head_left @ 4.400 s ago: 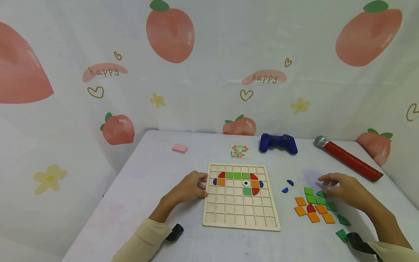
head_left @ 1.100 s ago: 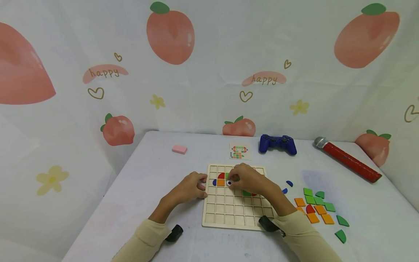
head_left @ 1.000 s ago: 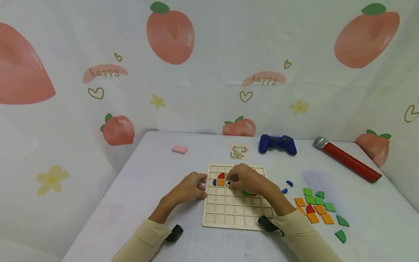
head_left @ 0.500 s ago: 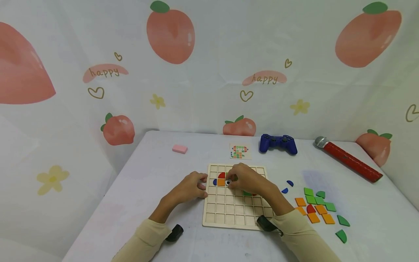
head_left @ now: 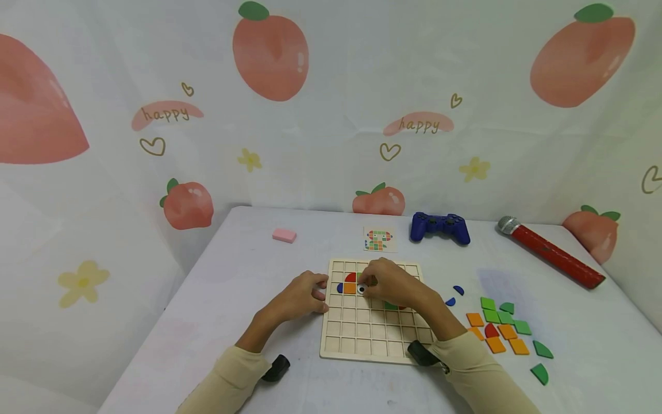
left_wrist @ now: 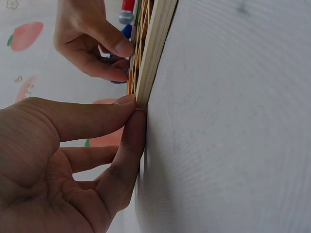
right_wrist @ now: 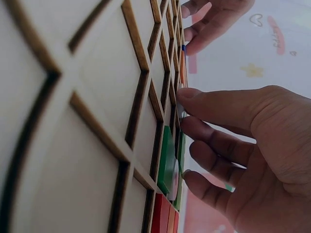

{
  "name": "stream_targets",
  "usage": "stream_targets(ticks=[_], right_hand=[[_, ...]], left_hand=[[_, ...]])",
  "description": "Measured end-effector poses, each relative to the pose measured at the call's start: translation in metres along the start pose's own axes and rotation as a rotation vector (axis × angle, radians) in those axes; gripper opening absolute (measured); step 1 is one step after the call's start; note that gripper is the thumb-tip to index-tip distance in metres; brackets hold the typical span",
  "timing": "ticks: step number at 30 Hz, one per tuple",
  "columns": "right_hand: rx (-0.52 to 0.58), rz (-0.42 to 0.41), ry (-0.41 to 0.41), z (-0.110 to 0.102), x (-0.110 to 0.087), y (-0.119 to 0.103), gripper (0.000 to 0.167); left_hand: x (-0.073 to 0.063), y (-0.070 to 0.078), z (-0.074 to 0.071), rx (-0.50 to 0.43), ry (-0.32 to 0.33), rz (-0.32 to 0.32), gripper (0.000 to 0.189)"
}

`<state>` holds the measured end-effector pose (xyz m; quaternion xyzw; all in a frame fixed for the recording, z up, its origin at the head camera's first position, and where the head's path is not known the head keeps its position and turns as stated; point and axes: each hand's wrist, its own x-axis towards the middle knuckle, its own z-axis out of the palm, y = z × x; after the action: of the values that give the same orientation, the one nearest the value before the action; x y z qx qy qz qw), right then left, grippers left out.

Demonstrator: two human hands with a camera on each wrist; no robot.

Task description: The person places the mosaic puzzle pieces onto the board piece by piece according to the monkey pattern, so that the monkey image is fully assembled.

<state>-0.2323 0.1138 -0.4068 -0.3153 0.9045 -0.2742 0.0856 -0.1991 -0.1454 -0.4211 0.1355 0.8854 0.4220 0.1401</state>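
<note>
A wooden grid board (head_left: 357, 345) lies on the table, its upper rows partly filled with coloured tiles. My left hand (head_left: 300, 296) holds the board's left edge; in the left wrist view its thumb and index fingertips meet at the rim (left_wrist: 158, 43). Over the upper rows, my right hand (head_left: 390, 282) pinches a round white eye tile (head_left: 361, 290) between thumb and index finger, at the cell right of an orange square (head_left: 349, 288). A red quarter-round (head_left: 350, 278) and a blue half-round (head_left: 339, 288) sit close by. My right hand hides most of the other placed tiles.
Loose orange squares (head_left: 495, 345), green squares (head_left: 488, 303), a red quarter-round (head_left: 491, 330) and blue pieces (head_left: 458, 290) lie right of the board. Behind it are a pattern card (head_left: 380, 240), a pink block (head_left: 284, 235), a blue game controller (head_left: 439, 227) and a red microphone (head_left: 553, 253).
My right hand has come from beside the loose tiles to the board with the eye tile. Over the last second the tile has shifted only slightly left. My left hand stays at the edge.
</note>
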Motion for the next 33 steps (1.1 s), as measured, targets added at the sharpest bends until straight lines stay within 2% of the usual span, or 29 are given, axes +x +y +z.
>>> stream_targets(ticks=[8, 15, 25, 33], right_hand=[[-0.012, -0.010, 0.007, -0.003, -0.004, 0.003, 0.015], [0.033, 0.014, 0.017, -0.013, -0.022, 0.010, 0.017], [0.051, 0.096, 0.048, -0.028, -0.061, 0.038, 0.022], [0.011, 0.200, 0.063, -0.042, -0.097, 0.051, 0.027]], left_hand=[[0.000, 0.000, 0.001, 0.012, 0.001, -0.005, 0.070], [0.000, 0.000, 0.001, 0.010, 0.004, -0.008, 0.070], [-0.001, 0.002, 0.001, 0.013, 0.006, -0.011, 0.070], [-0.002, 0.001, 0.001, 0.015, 0.006, -0.009, 0.072]])
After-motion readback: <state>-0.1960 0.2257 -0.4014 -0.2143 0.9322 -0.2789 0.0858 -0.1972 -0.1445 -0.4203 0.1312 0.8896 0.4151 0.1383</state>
